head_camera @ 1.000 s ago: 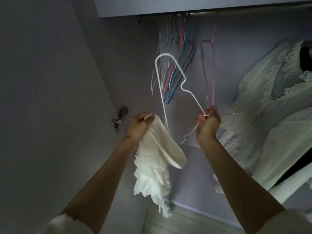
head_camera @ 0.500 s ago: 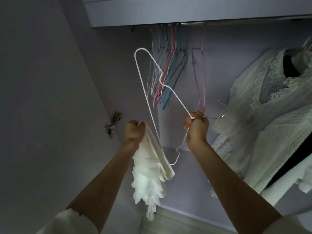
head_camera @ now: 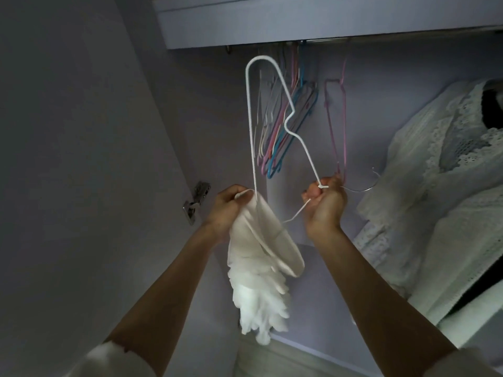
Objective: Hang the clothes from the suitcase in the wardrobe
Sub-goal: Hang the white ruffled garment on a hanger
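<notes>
Threading the white hanger into a white garment, before it goes on the rail.

The left hand [head_camera: 228,205] is closed on the top edge of the white garment [head_camera: 261,270], which hangs down between the arms; the right hand [head_camera: 325,200] is closed around the neck of the white hanger [head_camera: 251,131], whose one end seems to be inside the cloth. Next, the other shoulder must go in, then the hook up to the rail [head_camera: 313,41] beside the coloured hangers [head_camera: 288,126].
</notes>
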